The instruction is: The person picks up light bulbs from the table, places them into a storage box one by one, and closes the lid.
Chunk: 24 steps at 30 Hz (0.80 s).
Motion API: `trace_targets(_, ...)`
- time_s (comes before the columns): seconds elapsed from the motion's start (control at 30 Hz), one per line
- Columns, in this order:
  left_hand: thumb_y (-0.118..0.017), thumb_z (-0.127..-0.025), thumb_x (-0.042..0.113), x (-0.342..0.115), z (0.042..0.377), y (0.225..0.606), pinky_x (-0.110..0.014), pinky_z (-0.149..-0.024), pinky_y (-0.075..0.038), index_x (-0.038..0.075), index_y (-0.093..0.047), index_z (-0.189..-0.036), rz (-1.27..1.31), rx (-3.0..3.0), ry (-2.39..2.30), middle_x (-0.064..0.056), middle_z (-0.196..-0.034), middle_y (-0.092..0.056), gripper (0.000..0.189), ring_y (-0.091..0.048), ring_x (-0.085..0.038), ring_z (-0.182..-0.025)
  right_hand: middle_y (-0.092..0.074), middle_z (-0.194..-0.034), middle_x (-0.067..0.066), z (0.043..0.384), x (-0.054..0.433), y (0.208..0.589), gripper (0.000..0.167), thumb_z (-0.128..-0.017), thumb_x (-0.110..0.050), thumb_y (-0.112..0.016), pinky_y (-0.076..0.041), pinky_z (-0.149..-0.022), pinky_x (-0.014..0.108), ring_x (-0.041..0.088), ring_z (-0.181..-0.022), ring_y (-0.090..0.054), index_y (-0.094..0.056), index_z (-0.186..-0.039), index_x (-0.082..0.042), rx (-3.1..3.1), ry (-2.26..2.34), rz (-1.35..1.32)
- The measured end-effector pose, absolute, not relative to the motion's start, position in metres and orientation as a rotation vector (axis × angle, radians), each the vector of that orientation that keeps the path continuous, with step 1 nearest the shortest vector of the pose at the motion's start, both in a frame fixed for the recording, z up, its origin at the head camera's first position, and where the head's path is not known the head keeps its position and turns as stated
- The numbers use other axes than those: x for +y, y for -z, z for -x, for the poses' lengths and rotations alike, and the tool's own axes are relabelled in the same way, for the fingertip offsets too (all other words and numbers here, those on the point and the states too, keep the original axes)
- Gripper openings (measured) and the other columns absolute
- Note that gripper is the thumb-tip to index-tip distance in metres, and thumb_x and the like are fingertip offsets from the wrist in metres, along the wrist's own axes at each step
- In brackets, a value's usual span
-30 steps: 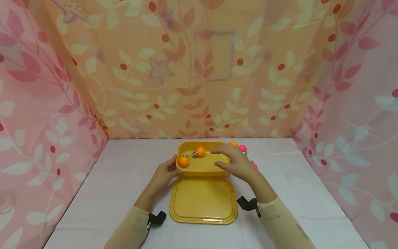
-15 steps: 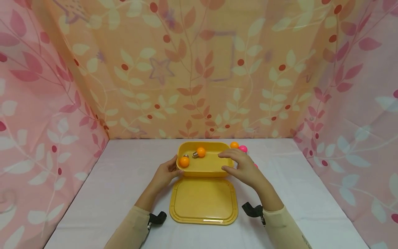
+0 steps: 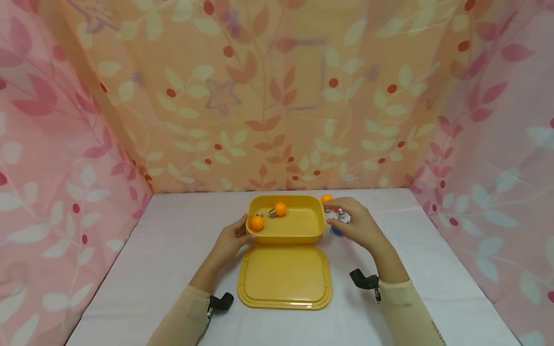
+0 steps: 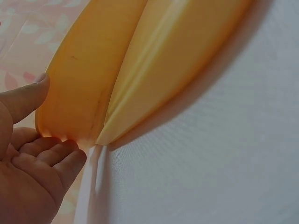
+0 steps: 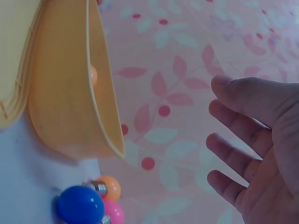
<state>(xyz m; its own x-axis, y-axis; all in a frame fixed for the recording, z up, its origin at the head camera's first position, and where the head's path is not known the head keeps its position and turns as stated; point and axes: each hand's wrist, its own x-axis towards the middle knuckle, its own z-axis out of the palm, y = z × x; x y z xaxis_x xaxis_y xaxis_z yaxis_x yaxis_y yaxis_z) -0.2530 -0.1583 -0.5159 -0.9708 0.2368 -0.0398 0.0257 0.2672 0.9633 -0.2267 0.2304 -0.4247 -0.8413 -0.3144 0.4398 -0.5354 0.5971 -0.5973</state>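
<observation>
Head view: left hand [image 3: 229, 243] clamps a yellow rectangular plastic box [image 3: 285, 239] on white cloth [image 3: 182, 226], two round orange bulbs [image 3: 280, 209] inside. Left wrist: thumb touches it. Right wrist: right hand [image 5: 275, 172], fingers apart.

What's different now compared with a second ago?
The right hand has moved right, from over the yellow box to beyond its right end, by the loose bulbs; a blue bulb there now shows. That hand is empty; no pickup or release is visible.

Unchanged: the left hand gripping the box's left end, two orange bulbs inside, lid in front.
</observation>
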Motion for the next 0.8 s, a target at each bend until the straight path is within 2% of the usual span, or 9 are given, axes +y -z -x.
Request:
trace_targets(0.33,-0.078,-0.093,0.021,-0.16,0.252,0.518,-0.035,-0.115,-0.042,0.015,-0.028,-0.162,-0.237,2.363,-1.789,-0.005,-0.165,-0.035,0.086,-0.043,-0.018,-0.146,-0.064,-0.137,0.0,0.234,0.261,0.428,0.042,-0.089,-0.031,-0.082,-0.041,-0.113,0.064,0.028,-0.135,-0.05,-0.07,-0.128,-0.024,-2.651,-1.125,-0.455)
trace_targets(0.5,-0.078,-0.093,0.019,-0.159,0.252,0.518,-0.033,-0.114,-0.042,0.014,-0.028,-0.162,-0.231,2.356,-1.795,-0.005,-0.165,-0.035,0.085,-0.043,-0.019,-0.146,-0.059,-0.142,0.006,0.241,0.281,0.443,0.048,-0.089,-0.029,-0.082,-0.038,-0.114,0.067,0.034,-0.138,-0.047,-0.066,-0.134,-0.019,-2.732,-1.134,-0.425)
trace_targets(0.8,-0.077,-0.093,0.018,-0.157,0.252,0.516,-0.033,-0.115,-0.04,0.013,-0.027,-0.163,-0.242,2.342,-1.802,-0.005,-0.165,-0.034,0.086,-0.041,-0.018,-0.147,-0.052,-0.152,0.01,0.249,0.315,0.473,0.052,-0.092,-0.032,-0.077,-0.027,-0.115,0.075,0.04,-0.147,-0.037,-0.062,-0.14,-0.02,-2.881,-1.211,-0.254)
